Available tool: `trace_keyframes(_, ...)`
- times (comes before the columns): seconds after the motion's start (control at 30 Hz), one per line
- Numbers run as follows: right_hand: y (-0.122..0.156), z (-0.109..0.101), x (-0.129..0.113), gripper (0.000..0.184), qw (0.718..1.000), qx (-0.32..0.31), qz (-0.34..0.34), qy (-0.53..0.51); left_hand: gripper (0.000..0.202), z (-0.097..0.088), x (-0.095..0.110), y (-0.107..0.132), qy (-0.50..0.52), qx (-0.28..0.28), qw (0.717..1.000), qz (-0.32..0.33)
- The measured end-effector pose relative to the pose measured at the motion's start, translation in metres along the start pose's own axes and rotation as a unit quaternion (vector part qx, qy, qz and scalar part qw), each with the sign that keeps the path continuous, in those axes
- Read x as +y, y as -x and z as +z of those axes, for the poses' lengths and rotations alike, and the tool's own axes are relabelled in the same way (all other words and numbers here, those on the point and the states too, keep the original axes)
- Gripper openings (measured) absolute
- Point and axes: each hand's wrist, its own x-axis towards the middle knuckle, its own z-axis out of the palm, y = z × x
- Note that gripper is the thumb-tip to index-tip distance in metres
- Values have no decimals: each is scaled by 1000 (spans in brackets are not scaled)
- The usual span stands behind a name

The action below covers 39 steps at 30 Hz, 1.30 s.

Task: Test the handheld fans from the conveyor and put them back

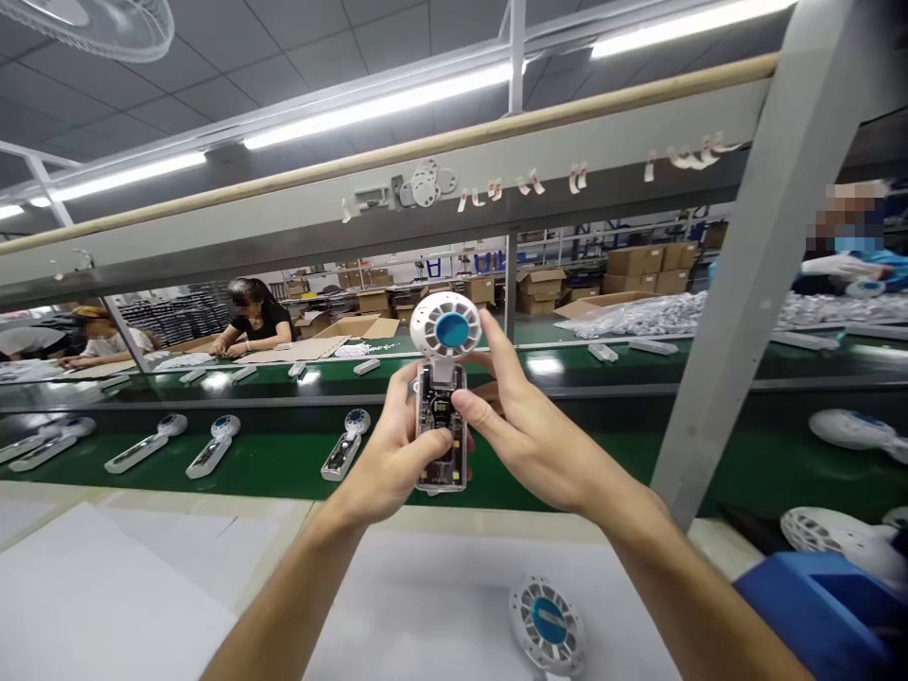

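Note:
I hold a small handheld fan (444, 378) upright in front of me, over the edge of the green conveyor belt (270, 468). It has a white round head with a blue centre and an open handle showing a circuit board. My left hand (390, 454) wraps round the handle from the left, thumb on its front. My right hand (525, 426) grips it from the right, thumb pressed on the board and a finger reaching up behind the head.
Several more fans (213, 445) lie along the belt. A fan front grille (546, 624) lies on the white table before me, a blue bin (823, 605) with white parts at right. A grey frame post (730, 312) slants nearby. Other people work at far tables.

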Motion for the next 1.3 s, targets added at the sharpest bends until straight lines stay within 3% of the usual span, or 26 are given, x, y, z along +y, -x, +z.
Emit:
trace_keyframes(0.1, -3, 3, 4, 81, 999, 38, -11, -7, 62, 0, -7, 3, -19, -35, 999, -14)
trace_keyframes(0.27, -6, 10, 7, 79, 996, 90, -6, 12, 59, 0, -6, 3, -82, -21, 996, -20)
trace_keyframes(0.43, -4, 16, 3, 81, 994, 109, -9, 12, 60, -3, 3, 3, -73, -29, 996, -38)
trace_keyframes(0.83, -4, 16, 5, 81, 997, 71, -4, -7, 74, 3, 5, 0, 28, 12, 995, -98)
trace_keyframes(1.03, -4, 16, 5, 80, 997, 75, -10, 3, 88, 3, 10, 0, 35, 1, 993, -113)
trace_keyframes(1.2, -4, 15, 3, 81, 997, 71, -16, -3, 83, 2, 9, -1, 40, -6, 993, -115)
trace_keyframes(1.3, -4, 15, 4, 81, 998, 66, -10, 1, 76, 4, 8, -1, 44, 19, 994, -100)
